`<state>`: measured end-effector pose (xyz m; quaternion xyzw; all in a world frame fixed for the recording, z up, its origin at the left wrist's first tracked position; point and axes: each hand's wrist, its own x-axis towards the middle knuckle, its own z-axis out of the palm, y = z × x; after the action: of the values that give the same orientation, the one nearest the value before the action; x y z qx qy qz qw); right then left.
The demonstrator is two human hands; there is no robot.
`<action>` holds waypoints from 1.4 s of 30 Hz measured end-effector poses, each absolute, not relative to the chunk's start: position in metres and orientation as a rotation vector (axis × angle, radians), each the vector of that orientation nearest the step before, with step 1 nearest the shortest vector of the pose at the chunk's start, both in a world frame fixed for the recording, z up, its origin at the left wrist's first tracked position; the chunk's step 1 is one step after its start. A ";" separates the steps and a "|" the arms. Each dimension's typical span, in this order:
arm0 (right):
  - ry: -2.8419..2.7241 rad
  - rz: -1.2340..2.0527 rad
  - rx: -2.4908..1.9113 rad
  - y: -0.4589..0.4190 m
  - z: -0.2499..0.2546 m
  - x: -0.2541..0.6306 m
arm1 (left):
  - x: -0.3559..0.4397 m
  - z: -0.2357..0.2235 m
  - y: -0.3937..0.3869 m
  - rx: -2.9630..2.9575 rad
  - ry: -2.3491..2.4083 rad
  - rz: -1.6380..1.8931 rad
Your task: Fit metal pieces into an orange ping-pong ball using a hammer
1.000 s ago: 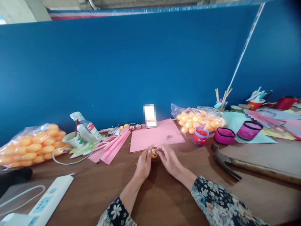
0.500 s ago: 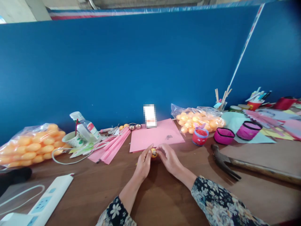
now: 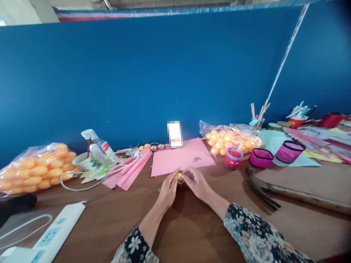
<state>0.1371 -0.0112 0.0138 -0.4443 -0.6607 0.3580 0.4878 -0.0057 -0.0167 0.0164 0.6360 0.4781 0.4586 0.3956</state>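
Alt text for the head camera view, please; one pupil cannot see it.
A person's left hand and right hand hold a small yellow ball between them at a table, near pink paper. Bags of orange balls lie on both sides, a claw hammer at right.

Diffuse, fairly bright light, soft shadow on table [image 3: 200,232] beside hammer [image 3: 304,197], glints on clear bag [image 3: 205,128], blue wall [image 3: 164,73] darkest at upper right corner, wide-angle stretch at edges, fine detail soft, pixelated block over white card [image 3: 174,133]
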 end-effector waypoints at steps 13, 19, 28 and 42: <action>-1.455 1.093 -1.010 -0.008 0.017 0.136 | -0.007 0.012 -0.015 1.529 1.191 1.215; -1.465 1.026 -1.009 -0.008 0.016 0.137 | -0.006 0.012 -0.015 1.520 1.175 1.205; -1.508 0.947 -1.016 -0.006 0.014 0.139 | -0.005 0.013 -0.015 1.487 1.160 1.220; -1.502 0.936 -1.004 -0.005 0.016 0.138 | -0.002 0.012 -0.017 1.264 1.032 1.196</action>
<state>0.1379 -0.0055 0.0163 -0.4198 -0.6278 0.3915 0.5257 -0.0017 -0.0174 0.0122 0.5294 0.4326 0.5009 0.5307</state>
